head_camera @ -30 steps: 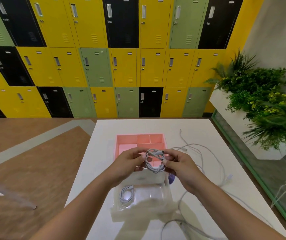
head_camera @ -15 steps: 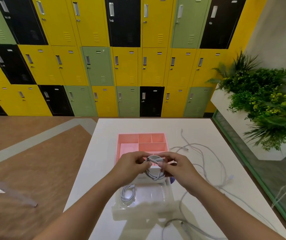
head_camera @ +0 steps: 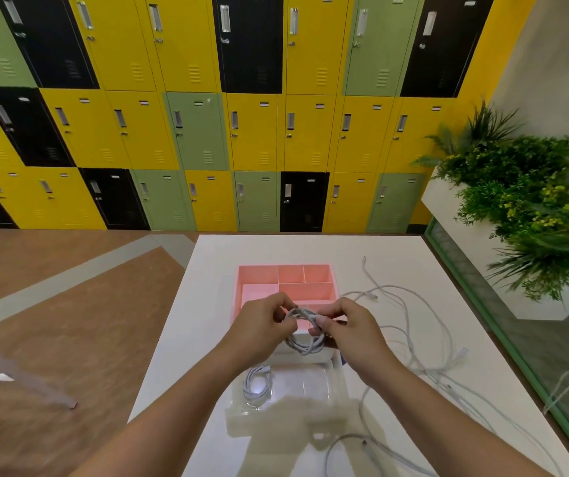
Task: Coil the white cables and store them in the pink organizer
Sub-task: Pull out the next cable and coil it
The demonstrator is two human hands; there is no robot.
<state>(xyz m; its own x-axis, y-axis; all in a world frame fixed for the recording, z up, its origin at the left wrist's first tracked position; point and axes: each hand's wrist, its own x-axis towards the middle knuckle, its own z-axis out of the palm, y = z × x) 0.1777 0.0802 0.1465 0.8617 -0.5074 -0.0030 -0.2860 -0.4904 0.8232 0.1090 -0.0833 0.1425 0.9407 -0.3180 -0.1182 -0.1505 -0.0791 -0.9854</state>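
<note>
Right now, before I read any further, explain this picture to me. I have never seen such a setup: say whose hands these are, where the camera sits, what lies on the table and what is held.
There is no machine here: a person works with bare hands. The single picture comes from a camera worn on the person's head, looking forward and down.

The left hand and the right hand both pinch a coiled white cable above the pink organizer. Nearer the person stands a clear tray with a second coil in it. To the right, loose white cables sprawl on the white table. Behind are coloured lockers and plants.
</note>
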